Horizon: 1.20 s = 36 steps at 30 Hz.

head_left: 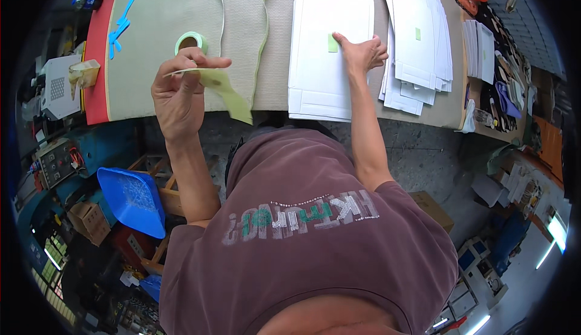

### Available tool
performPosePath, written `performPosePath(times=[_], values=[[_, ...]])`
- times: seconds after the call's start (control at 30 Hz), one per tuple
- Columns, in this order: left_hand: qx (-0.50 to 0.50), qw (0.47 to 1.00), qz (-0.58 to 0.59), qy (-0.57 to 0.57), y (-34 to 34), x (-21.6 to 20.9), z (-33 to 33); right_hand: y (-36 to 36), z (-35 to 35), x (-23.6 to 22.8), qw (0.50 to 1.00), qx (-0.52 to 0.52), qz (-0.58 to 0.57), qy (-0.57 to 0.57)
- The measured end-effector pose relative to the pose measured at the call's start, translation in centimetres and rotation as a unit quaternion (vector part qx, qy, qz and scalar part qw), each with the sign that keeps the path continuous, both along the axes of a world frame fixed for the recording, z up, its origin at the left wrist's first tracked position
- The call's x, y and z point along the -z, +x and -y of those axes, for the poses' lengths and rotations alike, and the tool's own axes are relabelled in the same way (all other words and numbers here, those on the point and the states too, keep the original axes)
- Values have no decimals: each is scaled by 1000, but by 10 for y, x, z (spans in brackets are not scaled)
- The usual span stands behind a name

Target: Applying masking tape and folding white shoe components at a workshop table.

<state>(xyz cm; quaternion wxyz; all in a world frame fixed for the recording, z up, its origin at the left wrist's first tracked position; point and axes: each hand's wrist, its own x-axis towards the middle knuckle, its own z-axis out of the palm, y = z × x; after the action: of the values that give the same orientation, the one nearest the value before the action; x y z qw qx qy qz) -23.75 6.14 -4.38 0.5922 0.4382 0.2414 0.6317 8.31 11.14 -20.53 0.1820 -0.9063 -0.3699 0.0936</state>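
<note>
At about nine o'clock the left hand (178, 96) is raised clear of the surface (157, 26), its grip pinched between thumb and fingers on a pale green tape strip (221, 87) whose free end droops toward five o'clock, seemingly kept aloft so its sticky face touches nothing, with the green tape roll (192, 42) lying flat just beyond it at twelve. Toward two o'clock the right hand (362, 53) has its grip released, fingers spread flat on the stack of white flat sheets (330, 32), apparently steadying it beside the small green tape tab (333, 43) at its nine, while a second fanned white pile (417, 38) lies at three o'clock.
</note>
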Motion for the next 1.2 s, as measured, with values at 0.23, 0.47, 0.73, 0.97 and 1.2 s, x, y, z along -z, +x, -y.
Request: performPosePath(times=[0.23, 0.47, 0.73, 0.97, 1.2], values=[[-64, 943, -324, 34, 39, -47, 10, 145, -8, -66, 963, 26, -229, 143], [7, 887, -460, -37, 84, -67, 12, 23, 37, -167, 767, -366, -474, 231], [-110, 930, -300, -183, 51, -36, -1, -34, 42, -158, 747, -236, -429, 450], [-56, 977, -179, -105, 8, -43, 15, -16, 12, 32, 956, -146, 139, 213], [13, 990, -127, 51, -1, -24, 9, 13, -15, 15, 997, 8, -82, -7]])
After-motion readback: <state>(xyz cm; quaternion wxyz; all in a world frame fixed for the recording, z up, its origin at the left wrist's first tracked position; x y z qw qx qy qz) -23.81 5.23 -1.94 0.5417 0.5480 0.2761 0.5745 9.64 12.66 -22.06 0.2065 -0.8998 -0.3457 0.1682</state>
